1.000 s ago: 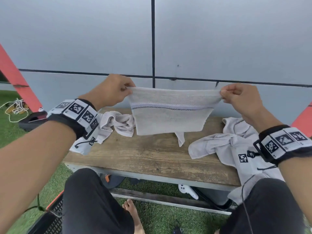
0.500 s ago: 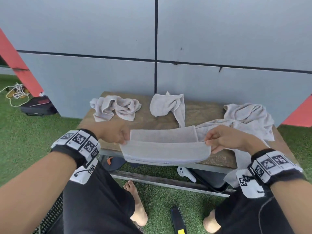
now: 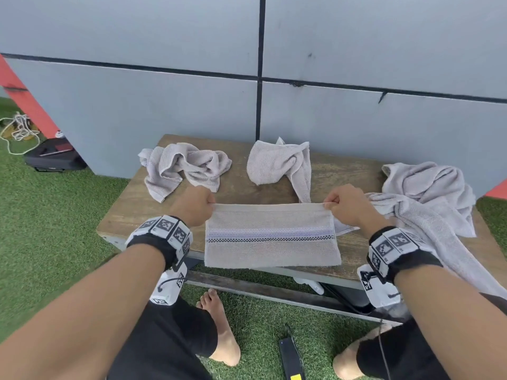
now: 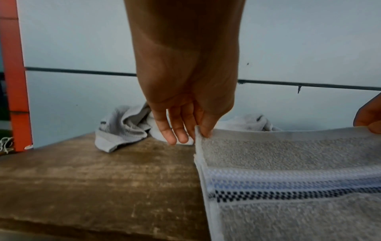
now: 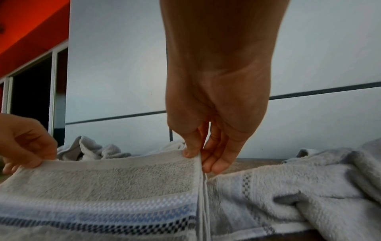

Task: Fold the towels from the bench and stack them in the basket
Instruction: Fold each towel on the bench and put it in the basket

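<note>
Mid-fold: left hand [image 3: 195,204] and right hand [image 3: 346,204] pinch the striped towel [image 3: 271,237] by its far corners, fingers [image 4: 203,128] closed on cloth, over the tabletop [image 3: 129,215] front edge. Next probably another fold; basket not visible.

A grey panelled wall [image 3: 192,105] with dark seams rises behind green artificial turf [image 3: 55,220].
</note>
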The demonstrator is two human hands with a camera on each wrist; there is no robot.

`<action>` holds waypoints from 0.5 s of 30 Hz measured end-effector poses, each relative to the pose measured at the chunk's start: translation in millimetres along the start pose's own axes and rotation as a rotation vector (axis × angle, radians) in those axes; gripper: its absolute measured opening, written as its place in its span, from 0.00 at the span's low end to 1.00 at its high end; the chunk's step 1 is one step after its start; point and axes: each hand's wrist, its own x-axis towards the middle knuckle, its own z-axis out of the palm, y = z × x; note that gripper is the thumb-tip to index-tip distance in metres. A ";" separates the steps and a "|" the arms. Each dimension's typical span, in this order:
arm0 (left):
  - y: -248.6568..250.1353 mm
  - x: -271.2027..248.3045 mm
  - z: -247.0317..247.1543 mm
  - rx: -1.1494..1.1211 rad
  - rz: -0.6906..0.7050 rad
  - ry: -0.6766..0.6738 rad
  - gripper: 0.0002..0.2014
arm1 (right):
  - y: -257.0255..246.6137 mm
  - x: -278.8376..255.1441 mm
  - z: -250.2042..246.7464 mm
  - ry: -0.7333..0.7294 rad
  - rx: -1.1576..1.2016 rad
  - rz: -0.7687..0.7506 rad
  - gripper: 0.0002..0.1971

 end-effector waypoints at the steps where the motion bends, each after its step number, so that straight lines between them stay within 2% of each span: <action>1: 1.5 2.6 4.0 -0.003 -0.018 0.004 0.14 | -0.2 3.8 4.6 0.003 -0.014 0.010 0.07; 4: -2.6 13.3 16.6 -0.040 -0.066 -0.001 0.10 | 2.6 14.0 17.7 -0.017 -0.041 0.044 0.07; 9: -16.2 28.6 29.5 -0.065 0.014 -0.052 0.09 | 7.9 20.3 25.2 -0.049 -0.064 0.056 0.05; 11: -17.5 29.5 26.7 -0.083 0.038 -0.064 0.03 | 8.4 20.9 23.3 -0.057 -0.055 0.050 0.04; 15: -18.5 31.0 23.9 -0.055 0.038 -0.104 0.08 | 4.2 19.2 18.4 -0.089 -0.066 0.037 0.02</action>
